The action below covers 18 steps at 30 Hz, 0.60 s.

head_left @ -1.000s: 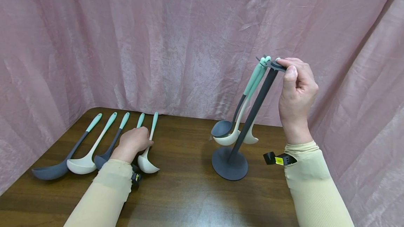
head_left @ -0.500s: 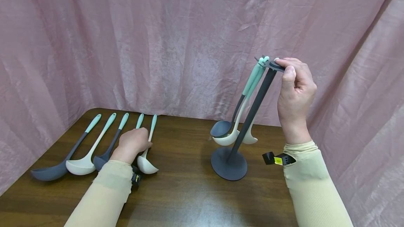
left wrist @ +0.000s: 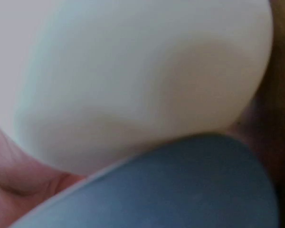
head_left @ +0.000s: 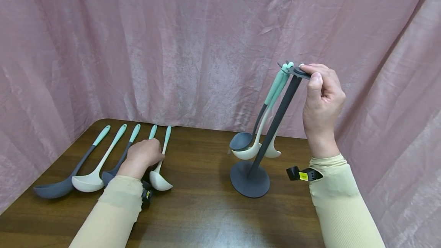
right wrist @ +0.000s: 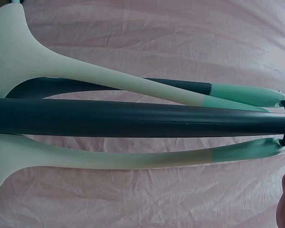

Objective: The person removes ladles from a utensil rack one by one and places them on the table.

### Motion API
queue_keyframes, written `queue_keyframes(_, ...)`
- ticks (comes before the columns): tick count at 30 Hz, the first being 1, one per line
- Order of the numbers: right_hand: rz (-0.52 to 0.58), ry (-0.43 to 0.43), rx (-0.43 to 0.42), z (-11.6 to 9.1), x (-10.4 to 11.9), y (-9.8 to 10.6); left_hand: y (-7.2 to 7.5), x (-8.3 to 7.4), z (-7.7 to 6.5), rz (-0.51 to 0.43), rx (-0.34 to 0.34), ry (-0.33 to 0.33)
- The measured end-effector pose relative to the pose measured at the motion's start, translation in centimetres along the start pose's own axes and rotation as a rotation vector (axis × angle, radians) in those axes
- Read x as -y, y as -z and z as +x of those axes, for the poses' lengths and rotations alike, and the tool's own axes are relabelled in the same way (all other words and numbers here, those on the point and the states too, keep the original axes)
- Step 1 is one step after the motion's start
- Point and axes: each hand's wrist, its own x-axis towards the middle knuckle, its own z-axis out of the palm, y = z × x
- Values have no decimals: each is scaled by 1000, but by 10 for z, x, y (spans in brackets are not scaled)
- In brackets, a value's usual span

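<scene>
My left hand (head_left: 145, 155) is low over the ladles lying at left, its thumb side overlapping the handle of the rightmost white ladle (head_left: 159, 181). It covers most of the ladle beside that one; only its mint handle end (head_left: 153, 130) shows. Its fingertips are hidden, so I cannot tell whether they pinch a handle. The left wrist view is filled by a white ladle bowl (left wrist: 142, 71) against a dark blue-grey one (left wrist: 180, 185). My right hand (head_left: 324, 98) grips the top of a dark utensil stand (head_left: 275, 125) with its thumb and fingers.
From the stand's hooks hang a dark ladle (head_left: 241, 141) and two white ladles (right wrist: 109, 76), all mint-handled. Its round base (head_left: 249, 186) is on the wooden table (head_left: 200, 202). Farther left lie dark (head_left: 56, 188), white (head_left: 87, 182) and another dark ladle (head_left: 118, 163). A pink curtain (head_left: 206, 49) hangs behind.
The rightmost white ladle has shifted slightly toward me. My left hand has drifted a little left. My right hand keeps its grip on the stand.
</scene>
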Motion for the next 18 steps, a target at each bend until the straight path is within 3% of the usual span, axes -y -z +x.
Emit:
queue_keyframes(4,-6,-1,-2,0,0,1,6,-1,-2,6,-8,1)
queue_keyframes(9,1,3,-4,0,-1,2,11,-7,-4,-4,-68,-4)
queue_keyframes(14,-7,-13,8,2,1,3,21,-18,-11,-33,-132,-27)
queue_keyframes(18,-79,-43,22,2,4,4,30,-31,-21,-31,-189,-58)
